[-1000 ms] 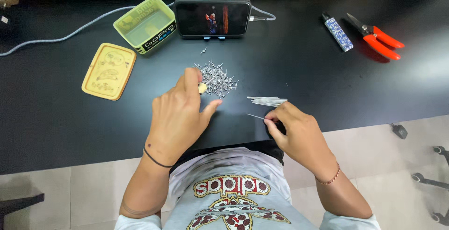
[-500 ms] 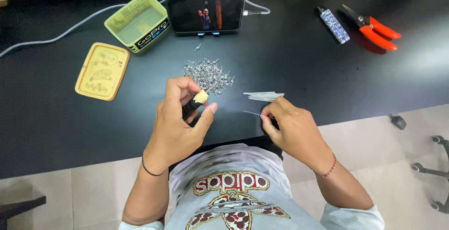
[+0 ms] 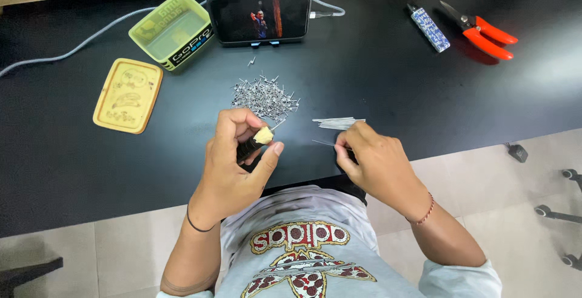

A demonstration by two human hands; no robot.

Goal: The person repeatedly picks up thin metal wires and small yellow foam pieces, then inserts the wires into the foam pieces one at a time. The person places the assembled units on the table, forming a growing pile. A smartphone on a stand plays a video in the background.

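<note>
Head view: the left hand (image 3: 233, 164) has drawn back near the body, away from the pile of small metal pieces (image 3: 264, 96), pinching a pale yellow block (image 3: 263, 135). The right hand (image 3: 376, 164) stays put, pinching a thin wire (image 3: 324, 143) beside the wire bundle (image 3: 337, 123).

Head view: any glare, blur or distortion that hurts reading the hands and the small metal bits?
Head view: soft glare sheens the black table at right; wide-angle lens bows the table edge. Left hand and right hand are sharp, little motion blur. The pile of small metal pieces merges into glints; the thin wire at the right fingertips is barely resolved.
</note>
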